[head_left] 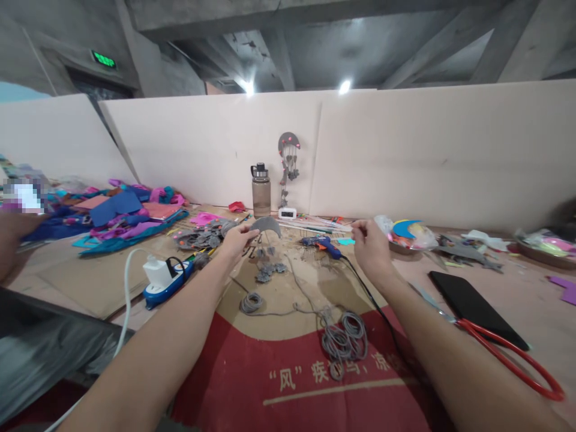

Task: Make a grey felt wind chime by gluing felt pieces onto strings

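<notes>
My left hand pinches one end of a grey felt crescent, raised above the cardboard. Small grey pieces dangle below it, and grey felt flower shapes are lower down, perhaps hanging too. At the right, my right hand has its fingertips pressed together; whether anything thin is between them I cannot make out. A blue glue gun lies between my hands, its black cable running under my right arm. Grey cord lies tangled in front, beside a smaller cord coil.
Against the white board are a bottle, a finished-looking crescent mobile and a small clock. Left are a blue power strip and coloured felt. Right are a phone and red-handled scissors. Another person's arm enters far left.
</notes>
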